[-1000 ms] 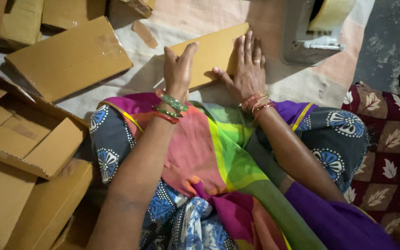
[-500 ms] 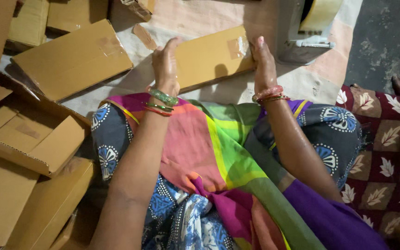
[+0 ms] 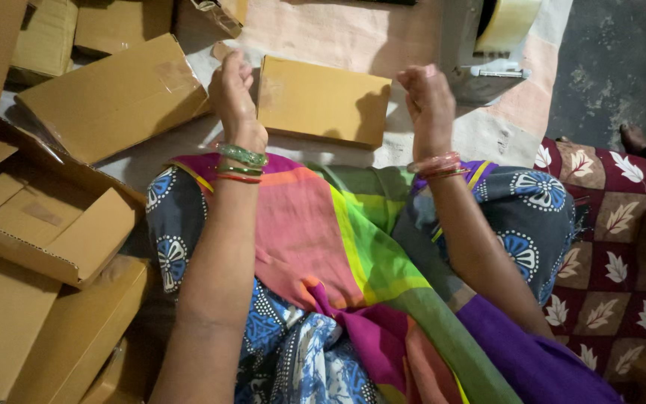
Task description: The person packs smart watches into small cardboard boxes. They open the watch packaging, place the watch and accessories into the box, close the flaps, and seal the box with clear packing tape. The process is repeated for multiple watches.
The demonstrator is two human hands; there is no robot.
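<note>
Loosely curled, empty fingers: left hand (image 3: 233,93) touches the left end of the flat cardboard box (image 3: 323,101); right hand (image 3: 429,101) hovers off its right end. Box lies between them, long axis left-right, on the floor cloth (image 3: 338,34).

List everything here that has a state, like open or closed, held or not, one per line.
Flat cardboard box: closed, lying flat between the hands.
Left hand: curled, beside the box's left end.
Right hand: loosely fisted, holding nothing.
Open carton: flaps open.
Tape dispenser: roll loaded.
</note>
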